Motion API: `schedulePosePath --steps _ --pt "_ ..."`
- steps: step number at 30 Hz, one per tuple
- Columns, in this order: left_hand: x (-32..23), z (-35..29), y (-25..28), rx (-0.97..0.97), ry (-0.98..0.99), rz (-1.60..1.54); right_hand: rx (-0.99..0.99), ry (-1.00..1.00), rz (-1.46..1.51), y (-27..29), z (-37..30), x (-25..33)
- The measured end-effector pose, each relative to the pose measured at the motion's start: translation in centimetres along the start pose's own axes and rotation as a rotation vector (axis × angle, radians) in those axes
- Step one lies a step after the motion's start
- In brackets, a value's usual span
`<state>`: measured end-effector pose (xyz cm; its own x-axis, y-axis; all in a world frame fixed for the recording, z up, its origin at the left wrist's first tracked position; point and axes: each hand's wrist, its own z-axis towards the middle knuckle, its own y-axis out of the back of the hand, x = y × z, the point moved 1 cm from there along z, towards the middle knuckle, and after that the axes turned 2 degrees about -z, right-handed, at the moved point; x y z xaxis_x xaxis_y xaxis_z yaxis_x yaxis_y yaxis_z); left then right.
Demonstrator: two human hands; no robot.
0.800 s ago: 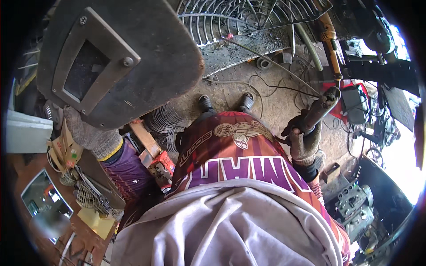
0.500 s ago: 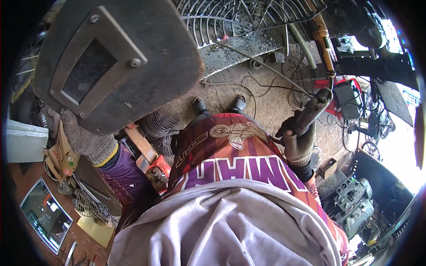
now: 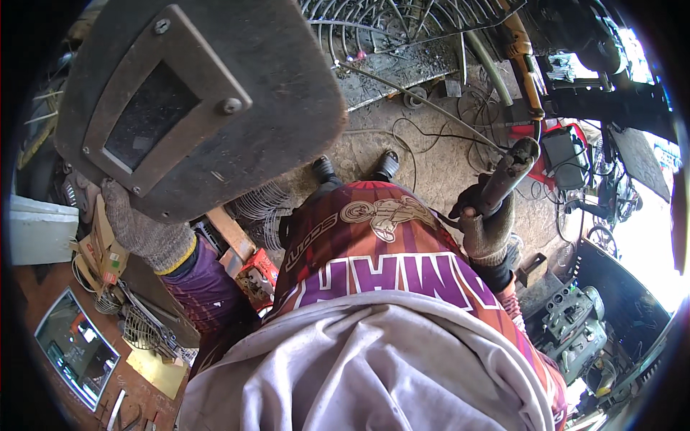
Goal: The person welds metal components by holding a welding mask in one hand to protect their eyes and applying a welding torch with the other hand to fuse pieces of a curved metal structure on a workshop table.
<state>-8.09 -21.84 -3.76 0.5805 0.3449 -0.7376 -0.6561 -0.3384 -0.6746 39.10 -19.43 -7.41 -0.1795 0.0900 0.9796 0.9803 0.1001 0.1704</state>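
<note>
A dark welding shield with a framed black viewing window fills the upper left. My left hand, in a grey knit glove with a yellow cuff, is closed at its lower edge; the shield hides part of its fingers. On the right, my gloved right hand wraps round a worn, dark electrode holder. A long thin welding rod runs from the holder's head up and left. Its far end lies near a frame of curved metal bars, partly covered by the shield; whether they touch I cannot tell.
Past the frame's right end is a yellow power tool. Cables loop over the concrete floor near my feet. Wire coils stand beside my left leg. A greenish engine part sits lower right, a glass panel lower left.
The welding shield has shifted slightly right, covering a bit more of the floor and frame. My right hand, the holder and the rod have moved only a little.
</note>
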Motion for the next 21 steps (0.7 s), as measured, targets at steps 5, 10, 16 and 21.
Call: schedulePosePath --steps 5,10,16,21 --pt "2.2 -0.3 -3.3 0.367 0.098 -0.118 0.004 0.004 -0.024 -0.2 -0.1 0.0" --pt "3.2 -2.0 -5.3 -0.078 0.007 0.230 0.036 -0.005 -0.137 -0.2 0.2 0.5" --pt "4.2 -2.7 -8.8 -0.122 0.008 0.352 0.038 -0.014 -0.023 -0.9 0.3 0.5" --pt "4.3 -2.6 -9.6 -0.171 -0.005 0.379 0.002 -0.054 0.075 -1.2 0.5 0.4"
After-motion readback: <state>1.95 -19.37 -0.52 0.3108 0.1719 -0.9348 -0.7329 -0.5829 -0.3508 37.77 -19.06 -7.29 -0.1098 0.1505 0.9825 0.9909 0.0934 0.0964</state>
